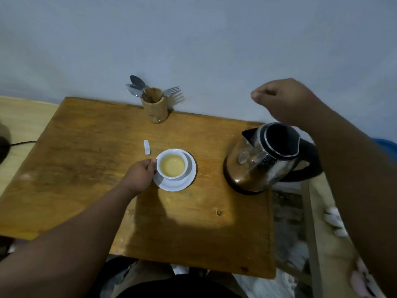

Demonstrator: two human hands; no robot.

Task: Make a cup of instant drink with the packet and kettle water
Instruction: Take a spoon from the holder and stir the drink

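Observation:
A white cup (173, 164) holding pale yellow liquid stands on a white saucer (184, 181) near the middle of the wooden table (86, 168). My left hand (140, 174) grips the cup at its left side. A small white packet (147, 147) lies flat just behind and left of the cup. The steel and black kettle (264, 160) stands at the table's right edge, lid open. My right hand (283, 97) hovers above and behind the kettle, fingers curled shut with nothing seen in them.
A wooden holder (155, 108) with spoons and a fork stands at the back edge against the grey wall. A black cable (21, 144) runs off to the left. Floor clutter shows to the right of the table.

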